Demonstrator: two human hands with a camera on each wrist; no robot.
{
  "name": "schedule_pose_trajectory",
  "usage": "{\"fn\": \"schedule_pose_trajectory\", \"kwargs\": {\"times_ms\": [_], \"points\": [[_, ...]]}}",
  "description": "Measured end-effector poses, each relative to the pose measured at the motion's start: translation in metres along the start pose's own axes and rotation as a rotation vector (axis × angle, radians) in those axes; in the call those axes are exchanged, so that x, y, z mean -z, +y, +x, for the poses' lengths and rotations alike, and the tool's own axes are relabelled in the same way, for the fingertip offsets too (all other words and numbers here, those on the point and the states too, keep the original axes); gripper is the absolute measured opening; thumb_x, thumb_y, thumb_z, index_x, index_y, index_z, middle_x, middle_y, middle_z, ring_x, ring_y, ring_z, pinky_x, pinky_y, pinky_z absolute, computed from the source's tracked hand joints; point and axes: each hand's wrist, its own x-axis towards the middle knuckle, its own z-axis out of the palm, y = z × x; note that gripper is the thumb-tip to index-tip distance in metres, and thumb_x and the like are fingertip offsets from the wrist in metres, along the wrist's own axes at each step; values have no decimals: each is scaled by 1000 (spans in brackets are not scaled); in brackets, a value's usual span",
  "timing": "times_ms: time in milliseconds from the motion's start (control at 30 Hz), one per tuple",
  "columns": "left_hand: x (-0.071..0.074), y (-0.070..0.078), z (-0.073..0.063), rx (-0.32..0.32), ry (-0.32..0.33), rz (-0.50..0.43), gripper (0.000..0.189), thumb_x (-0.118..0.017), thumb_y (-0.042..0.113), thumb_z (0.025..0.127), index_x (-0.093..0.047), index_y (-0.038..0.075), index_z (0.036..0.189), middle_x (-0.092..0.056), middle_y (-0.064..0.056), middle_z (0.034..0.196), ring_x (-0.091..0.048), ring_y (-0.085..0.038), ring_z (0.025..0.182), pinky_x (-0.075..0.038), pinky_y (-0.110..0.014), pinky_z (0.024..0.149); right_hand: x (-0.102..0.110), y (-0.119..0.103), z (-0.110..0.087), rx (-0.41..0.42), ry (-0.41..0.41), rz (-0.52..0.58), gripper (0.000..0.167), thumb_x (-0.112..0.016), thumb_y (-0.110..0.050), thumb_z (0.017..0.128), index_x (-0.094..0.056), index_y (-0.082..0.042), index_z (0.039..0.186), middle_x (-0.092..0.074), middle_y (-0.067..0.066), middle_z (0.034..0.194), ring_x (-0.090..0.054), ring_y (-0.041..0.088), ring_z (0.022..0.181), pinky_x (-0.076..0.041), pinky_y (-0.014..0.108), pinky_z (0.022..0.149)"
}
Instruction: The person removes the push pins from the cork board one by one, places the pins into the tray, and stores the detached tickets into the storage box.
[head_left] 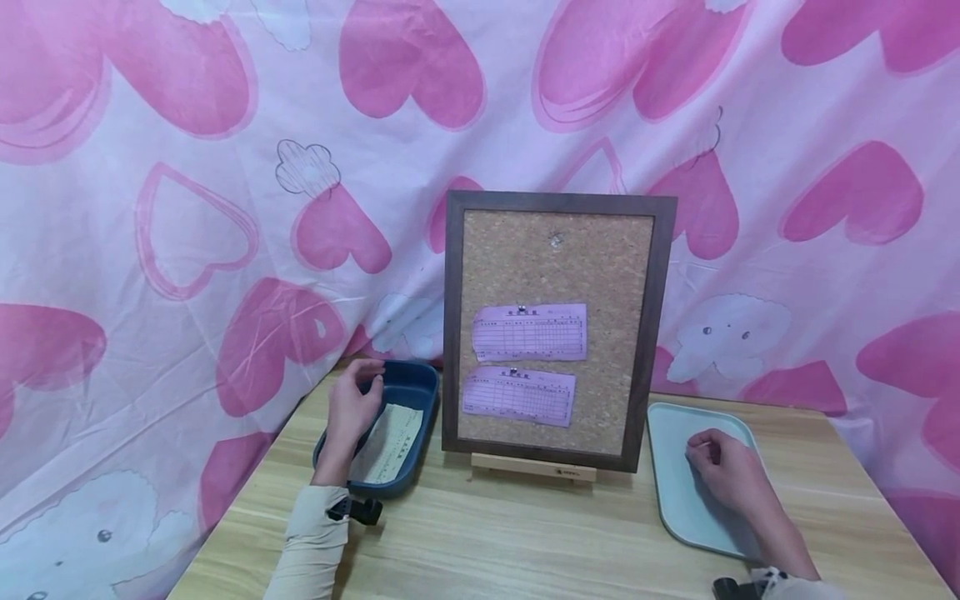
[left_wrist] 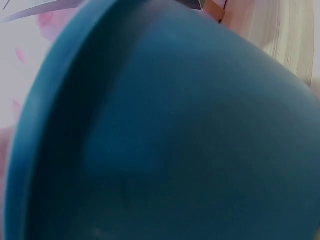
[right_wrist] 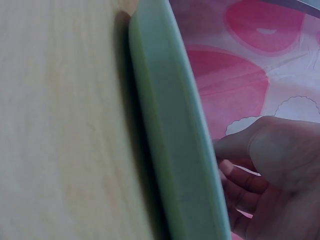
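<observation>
My left hand [head_left: 352, 408] hangs over the dark blue tray [head_left: 426, 417], its fingers loosely bent and nothing seen in them. A pale printed slip [head_left: 390, 443] lies in that tray. In the left wrist view the tray's wall [left_wrist: 165, 120] fills most of the picture and hides the hand. My right hand [head_left: 729, 475] is over the light green tray [head_left: 678, 512], thumb and fingers bent close together. The rim hides its fingertips in the right wrist view, so whether they pinch something small cannot be seen.
Between the trays a framed corkboard [head_left: 555, 275] leans on a wooden stand [head_left: 532, 467]. Two purple printed slips, an upper one [head_left: 529, 333] and a lower one [head_left: 519, 398], are fastened to it. A small clear object [head_left: 556, 240] sits near its top. Behind hangs a heart-patterned cloth [head_left: 187, 333].
</observation>
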Motion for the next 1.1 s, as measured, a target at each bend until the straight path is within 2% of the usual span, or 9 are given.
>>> {"fn": "schedule_pose_trajectory", "kwargs": {"times_ms": [433, 567, 767, 867, 900, 1033, 1100], "points": [[2, 13, -1, -23, -33, -55, 27, -63, 9, 106, -68, 7, 133, -77, -16, 127, -71, -34, 122, -52, -53, 114, -2, -8, -2, 32, 85, 1, 15, -66, -8, 103, -74, -1, 112, -70, 8, 91, -58, 20, 81, -44, 24, 63], [3, 18, -2, -52, -33, -75, 26, -64, 7, 106, -69, 6, 132, -77, -16, 128, -72, -33, 122, -53, -52, 113, 0, -14, -2, 57, 123, 14, 14, -66, -11, 105, -73, 0, 112, -68, 7, 87, -56, 16, 77, -44, 24, 60], [3, 35, -8, -135, 4, -111, 24, -66, 6, 105, -71, 8, 128, -79, -13, 124, -74, -30, 120, -56, -49, 109, 5, -35, -1, 120, 218, 48, 16, -66, -17, 108, -72, -4, 113, -67, 3, 80, -54, 3, 68, -47, 23, 58], [1, 48, -12, -192, 32, -154, 22, -68, 5, 103, -73, 8, 125, -80, -11, 120, -75, -27, 116, -57, -35, 106, 10, -50, -2, 141, 276, 52, 18, -66, -20, 108, -72, -5, 115, -66, 2, 77, -54, 2, 68, -48, 19, 59], [0, 54, -14, -208, 36, -168, 22, -69, 5, 103, -74, 8, 124, -80, -10, 120, -75, -26, 115, -57, -35, 105, 12, -55, -2, 151, 299, 62, 19, -67, -21, 108, -72, -4, 115, -65, 2, 77, -54, 1, 68, -48, 17, 60], [-6, 73, -20, -285, 51, -232, 20, -71, 5, 102, -76, 9, 122, -80, -10, 118, -75, -24, 110, -59, -38, 103, 19, -78, -6, 196, 402, 127, 15, -71, -18, 105, -72, -5, 114, -68, 3, 79, -56, -4, 71, -48, 9, 62], [-10, 81, -23, -325, 54, -261, 20, -72, 6, 103, -76, 10, 122, -79, -10, 117, -75, -25, 109, -60, -50, 102, 21, -91, -8, 241, 462, 177, 12, -75, -13, 102, -73, -5, 111, -70, 4, 81, -56, -8, 72, -47, 7, 63]]}}
